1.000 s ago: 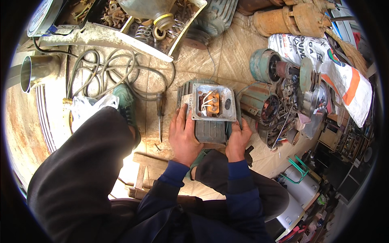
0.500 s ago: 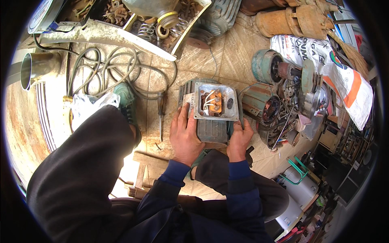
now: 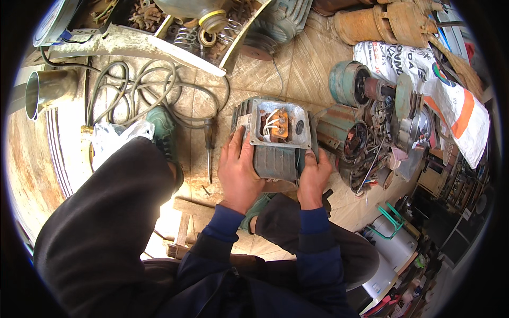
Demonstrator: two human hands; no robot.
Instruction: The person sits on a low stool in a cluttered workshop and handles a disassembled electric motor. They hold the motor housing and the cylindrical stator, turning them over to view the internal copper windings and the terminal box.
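A grey ribbed electric motor housing [image 3: 274,162] sits between my feet, with an open square terminal box [image 3: 306,139] on top showing an orange terminal block [image 3: 279,126] and white wires. My left hand [image 3: 237,172] grips the housing's left side, fingers closed along it. My right hand [image 3: 313,177] holds the right side near the box's lower corner. A screwdriver with a dark handle [image 3: 209,135] lies to the left of the motor.
Coiled cable [image 3: 132,90] lies at upper left beside a metal cylinder [image 3: 53,95]. Above stands a box of rusty hardware [image 3: 219,67]. To the right are dismantled green motor parts [image 3: 343,84], a white sack [image 3: 466,138] and a rusty pump body [image 3: 360,27]. My legs and green shoes flank the motor.
The housing and both hands have moved slightly upward in the picture, away from me, since half a second ago. Both hands keep their hold.
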